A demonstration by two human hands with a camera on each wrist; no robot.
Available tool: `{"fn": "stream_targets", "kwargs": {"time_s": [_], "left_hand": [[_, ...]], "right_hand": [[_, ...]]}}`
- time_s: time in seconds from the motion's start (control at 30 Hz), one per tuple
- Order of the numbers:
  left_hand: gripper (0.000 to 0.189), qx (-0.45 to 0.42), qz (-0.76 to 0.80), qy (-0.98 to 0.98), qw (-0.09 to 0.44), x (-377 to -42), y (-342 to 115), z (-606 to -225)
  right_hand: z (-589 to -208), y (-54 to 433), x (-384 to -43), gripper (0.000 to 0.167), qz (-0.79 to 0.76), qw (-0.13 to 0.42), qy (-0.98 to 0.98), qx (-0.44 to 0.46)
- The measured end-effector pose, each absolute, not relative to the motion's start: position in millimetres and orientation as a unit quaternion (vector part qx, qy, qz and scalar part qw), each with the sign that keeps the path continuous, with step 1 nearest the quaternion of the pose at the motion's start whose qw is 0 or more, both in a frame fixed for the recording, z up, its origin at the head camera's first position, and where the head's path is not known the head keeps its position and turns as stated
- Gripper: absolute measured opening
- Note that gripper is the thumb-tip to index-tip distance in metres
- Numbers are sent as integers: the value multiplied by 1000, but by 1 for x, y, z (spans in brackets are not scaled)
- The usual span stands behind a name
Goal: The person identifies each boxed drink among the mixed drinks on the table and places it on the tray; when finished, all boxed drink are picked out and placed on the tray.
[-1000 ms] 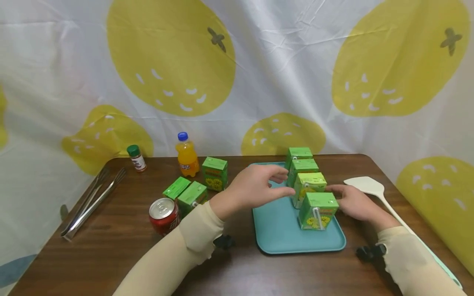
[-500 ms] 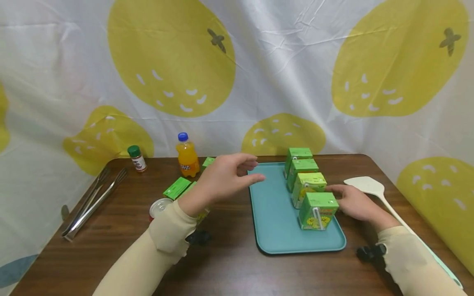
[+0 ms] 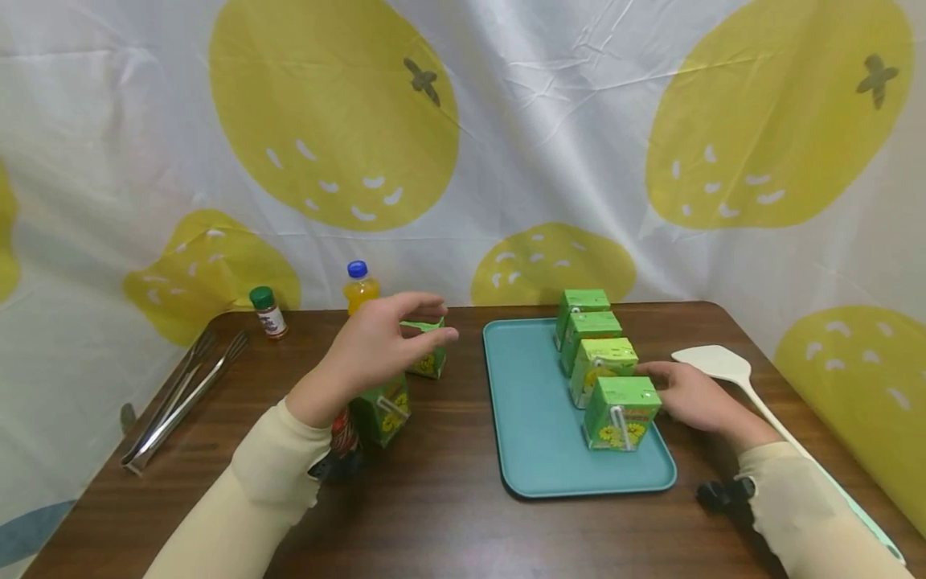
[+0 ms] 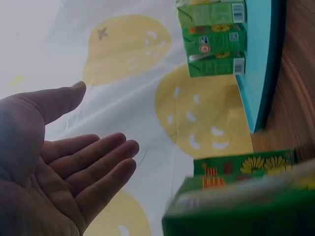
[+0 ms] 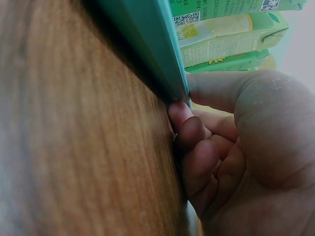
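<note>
The hands come first: the left hand [image 3: 372,342] is held over the left part of the bench [image 3: 434,523], fingers extended and thumb apart, gripping nothing; the right hand [image 3: 690,394] pinches the right rim of the tray [image 3: 528,402] between thumb and curled fingers, probably to stop it sliding. From the left, the tongs [image 3: 181,402] lie with their joined end near, and the jar [image 3: 269,314] and the bottle [image 3: 362,293] stand at the far side, seemingly out of the way. The can [image 3: 343,430], mostly hidden by the left arm, stands beside a near drink box [image 3: 383,414]; a far drink box [image 3: 428,362] is behind that. On the tray, the drink boxes [image 3: 622,410] stand upright along its right side, a far-to-near line that looks deliberate. The turner [image 3: 723,362] lies at the far right. Counted: one pair of tongs, one jar, one bottle, one can, one tray, one turner, four boxes on the tray and at least two off it, since the left arm may cover more.
</note>
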State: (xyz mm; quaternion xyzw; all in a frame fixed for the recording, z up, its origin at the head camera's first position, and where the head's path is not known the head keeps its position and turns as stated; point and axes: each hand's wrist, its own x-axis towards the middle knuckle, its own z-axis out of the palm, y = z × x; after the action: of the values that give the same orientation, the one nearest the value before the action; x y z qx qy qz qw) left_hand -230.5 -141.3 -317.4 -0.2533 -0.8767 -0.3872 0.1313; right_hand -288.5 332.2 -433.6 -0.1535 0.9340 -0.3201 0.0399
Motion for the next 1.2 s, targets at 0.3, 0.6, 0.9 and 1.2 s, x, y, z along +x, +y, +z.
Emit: {"fn": "stream_targets", "kwargs": {"time_s": [0.3,0.6,0.9,1.2], "left_hand": [[49,-212,-352,-901,141,-226,-172,-318],[55,-161,-345,-918,110,-223,-201,-323],[65,-135,-325,-932,86,-219,-221,-331],[75,-122,-321,-937,63,-221,-235,-338]], "right_hand": [[-434,333,-290,59,-315,36,936,-155],[-432,333,-289,57,-311,34,937,-157],[-433,333,-289,57,-311,35,937,-158],[-434,332,-289,57,-321,37,933,-158]]}}
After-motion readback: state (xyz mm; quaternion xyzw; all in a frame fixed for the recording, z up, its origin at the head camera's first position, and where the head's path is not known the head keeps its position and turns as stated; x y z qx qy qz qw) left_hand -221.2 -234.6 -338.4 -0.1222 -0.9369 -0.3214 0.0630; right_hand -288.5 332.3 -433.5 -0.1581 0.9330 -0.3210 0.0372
